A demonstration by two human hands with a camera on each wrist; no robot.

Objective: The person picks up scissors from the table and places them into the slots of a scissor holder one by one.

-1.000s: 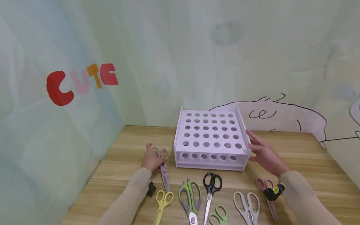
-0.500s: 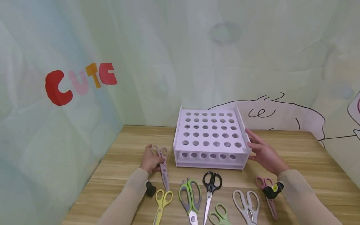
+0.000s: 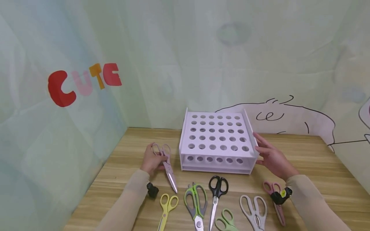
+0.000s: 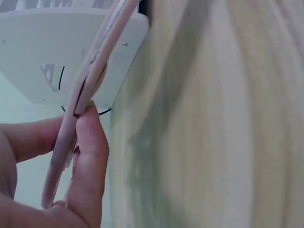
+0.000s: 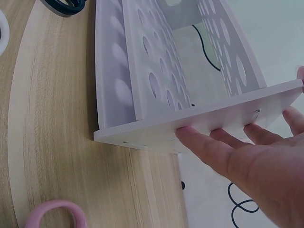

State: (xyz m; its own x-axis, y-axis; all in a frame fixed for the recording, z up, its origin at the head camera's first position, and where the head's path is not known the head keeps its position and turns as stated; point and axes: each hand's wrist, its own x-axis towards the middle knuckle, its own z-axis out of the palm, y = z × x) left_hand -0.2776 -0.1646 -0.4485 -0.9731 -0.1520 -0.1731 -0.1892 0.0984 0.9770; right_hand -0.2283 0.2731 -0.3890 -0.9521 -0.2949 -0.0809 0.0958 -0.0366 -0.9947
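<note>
Pale pink scissors (image 3: pixel 168 167) are pinched between the thumb and fingers of my left hand (image 3: pixel 151 160), left of the rack. Their blades point down toward me, and in the left wrist view the scissors (image 4: pixel 85 90) show edge-on over the table. A white rack (image 3: pixel 216 152) with rows of round holes stands at the back middle. My right hand (image 3: pixel 274 160) touches its right side panel with fingers extended; in the right wrist view the fingertips rest against the outer face of that panel (image 5: pixel 199 123).
Along the front lie yellow scissors (image 3: pixel 165 208), green-grey scissors (image 3: pixel 196 205), black-handled scissors (image 3: pixel 216 194), small green scissors (image 3: pixel 226 221), white scissors (image 3: pixel 254 211) and darker pink scissors (image 3: pixel 277 205) under the right wrist. Fabric walls close off the table's back and sides.
My left hand has lifted the pale pink scissors, moving slightly up and left; their tips have swung away from the yellow scissors. The right hand and rack stay in place.
</note>
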